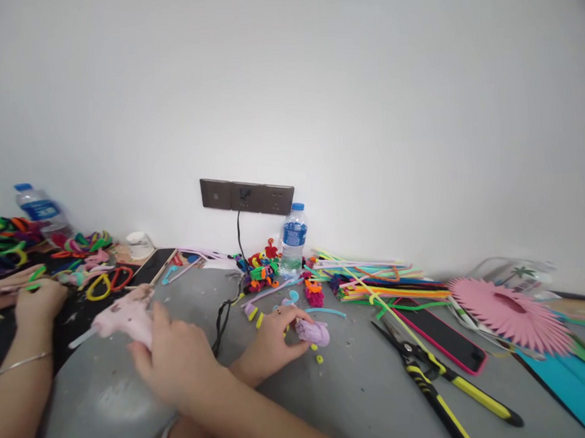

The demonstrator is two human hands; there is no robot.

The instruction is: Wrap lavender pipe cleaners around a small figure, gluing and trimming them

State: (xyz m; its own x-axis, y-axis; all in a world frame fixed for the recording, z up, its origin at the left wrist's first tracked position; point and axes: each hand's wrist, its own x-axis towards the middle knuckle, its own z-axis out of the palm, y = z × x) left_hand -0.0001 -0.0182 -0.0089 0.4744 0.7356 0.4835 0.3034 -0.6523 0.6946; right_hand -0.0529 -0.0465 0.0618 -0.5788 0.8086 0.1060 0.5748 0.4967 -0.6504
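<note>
My forearms cross over the grey table (pixel 365 401), the right one above the left. My right hand (pixel 179 360), on the left side of the view, is closed round the handle of a pale pink glue gun (pixel 124 319). A whitish glue stick pokes out of the gun's back end. In a pinch between thumb and fingers, my left hand (pixel 271 344) holds a coiled lilac pipe-cleaner piece (pixel 314 332) low over the table. Small yellow coils (pixel 319 359) lie beside it. Lilac and yellow bits (pixel 253 314) lie behind that hand.
A co-worker's hands (pixel 40 300) hold a green pipe cleaner at the left. Yellow-black pliers (pixel 423 370), a pink-edged phone (pixel 443 335), a pink pleated paper ring (pixel 509 314) and bundled pipe cleaners (pixel 377 283) lie right. A water bottle (pixel 294 239) stands by the wall; a black cord (pixel 224 317) crosses the table.
</note>
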